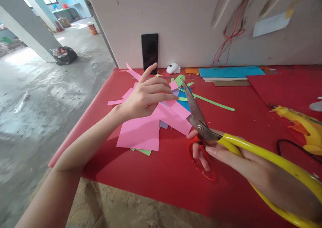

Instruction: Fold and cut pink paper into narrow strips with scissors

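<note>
My left hand (148,95) is stretched over a pile of cut paper, its fingers apart and nothing held. Beneath it lies pink paper (141,134), with purple and blue pieces showing under the edges. A fingertip comes close to a light green paper strip (184,99); whether they touch I cannot tell. My right hand (259,171) grips large scissors with yellow handles (254,146), their metal blades pointing up and left towards the pile. Red handle loops (208,175) of what looks like a second pair are around or against my right fingers; their blades are hidden.
A black phone (150,51) leans on the pale panel behind the red table (151,174). Nearby sits a small white object (173,68). Blue sheets (230,72) lie along the back. At right is a yellow glue gun (302,124) with a black cord.
</note>
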Tool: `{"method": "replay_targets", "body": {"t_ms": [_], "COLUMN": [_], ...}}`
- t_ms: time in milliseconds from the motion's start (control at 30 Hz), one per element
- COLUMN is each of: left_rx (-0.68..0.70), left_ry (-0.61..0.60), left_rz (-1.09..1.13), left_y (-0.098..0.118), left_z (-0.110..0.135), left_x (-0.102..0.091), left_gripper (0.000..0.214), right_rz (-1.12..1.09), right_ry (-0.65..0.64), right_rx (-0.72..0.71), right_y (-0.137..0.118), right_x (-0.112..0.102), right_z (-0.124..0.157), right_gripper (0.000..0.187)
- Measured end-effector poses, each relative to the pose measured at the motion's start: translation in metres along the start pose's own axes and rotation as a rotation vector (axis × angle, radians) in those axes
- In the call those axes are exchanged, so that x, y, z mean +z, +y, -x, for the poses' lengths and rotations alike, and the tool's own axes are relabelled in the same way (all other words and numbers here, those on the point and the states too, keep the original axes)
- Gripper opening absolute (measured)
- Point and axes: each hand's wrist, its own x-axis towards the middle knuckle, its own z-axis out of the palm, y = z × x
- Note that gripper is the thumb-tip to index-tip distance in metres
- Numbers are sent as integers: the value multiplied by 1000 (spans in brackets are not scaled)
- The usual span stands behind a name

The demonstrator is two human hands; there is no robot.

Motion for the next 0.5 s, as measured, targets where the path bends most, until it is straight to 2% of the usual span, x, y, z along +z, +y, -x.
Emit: {"method": "replay_targets", "body": {"t_ms": [233, 433, 500], "left_rx": [-169, -191, -184], "left_ry": [-174, -169, -202], "left_rz": [162, 187, 202], "left_y": [8, 8, 8], "left_z": [-2, -5, -7], "left_x": [-10, -13, -15], "left_gripper": [27, 24, 24], "right_rz": [-25, 41, 73], "right_ry": [-63, -25, -1], "right_rx": [-58, -98, -90], "right_y": [1, -6, -6], "right_x": [-2, 0, 0], "right_z": [1, 1, 1], "right_gripper": [36, 36, 40]}}
